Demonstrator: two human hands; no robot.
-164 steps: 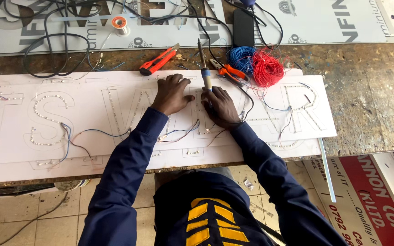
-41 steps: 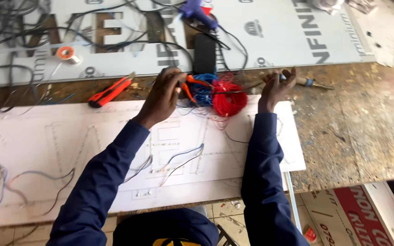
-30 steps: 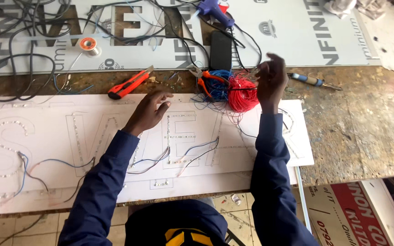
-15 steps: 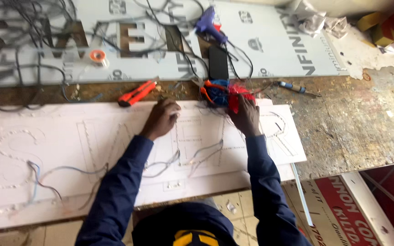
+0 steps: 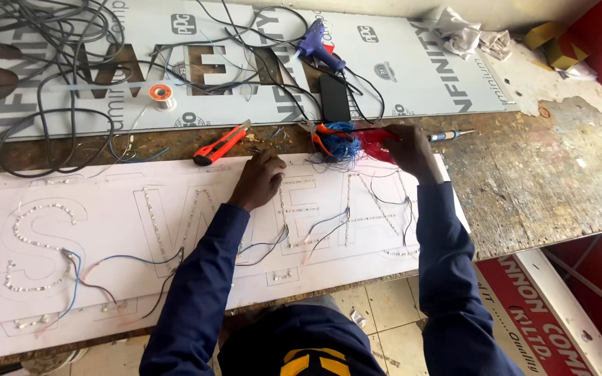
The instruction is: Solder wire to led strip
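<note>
My left hand [image 5: 259, 181] rests knuckles-up on the white sign board [image 5: 106, 230], beside the letter outlines lined with small LED modules, and holds nothing I can see. My right hand [image 5: 409, 150] is at the board's far edge with its fingers closed on a red wire coil [image 5: 374, 136]. A blue wire coil [image 5: 339, 145] lies just left of the red one. Orange-handled cutters [image 5: 322, 132] lie on the blue coil. Thin blue and black leads [image 5: 315, 233] trail from the letters towards me.
An orange utility knife [image 5: 221, 143] lies left of my left hand, and a screwdriver [image 5: 451, 134] right of my right hand. Behind are a black phone [image 5: 334, 97], a purple glue gun [image 5: 315, 42], a solder spool [image 5: 163, 94] and tangled black cables [image 5: 43, 76] on a printed panel.
My left hand came back from the coils to the board. My right hand moved from near the screwdriver down onto the red coil. The view shifted.
</note>
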